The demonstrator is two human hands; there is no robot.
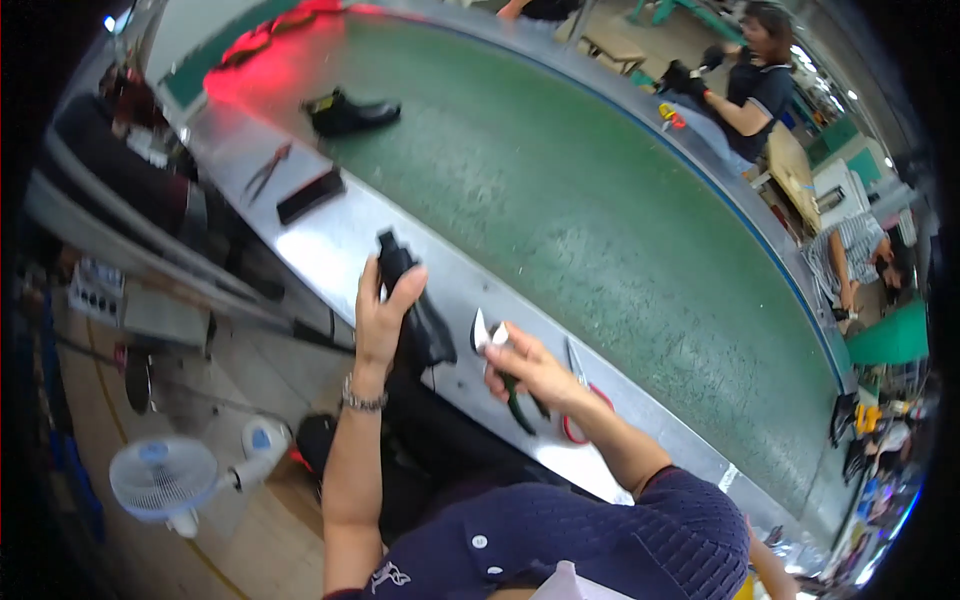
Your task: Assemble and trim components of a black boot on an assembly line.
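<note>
My left hand [382,318] is wrapped round a black ankle boot [429,335], holding it over the metal ledge with the thumb across its upper. To the right of the boot, my right hand [528,368] grips a pair of pruning shears [521,410] with dark green handles. Their pale blades [480,328] stick out of the fist toward the boot, apart from it. A pair of scissors [575,424] with red handles lies on the ledge, partly behind my right wrist.
A green conveyor belt [560,220] runs beyond the ledge, carrying another black boot [352,115]. Pliers [267,173] and a dark oblong block [311,195] lie farther left on the ledge. A white fan [163,478] stands low at the left. Co-workers [757,95] sit across the belt.
</note>
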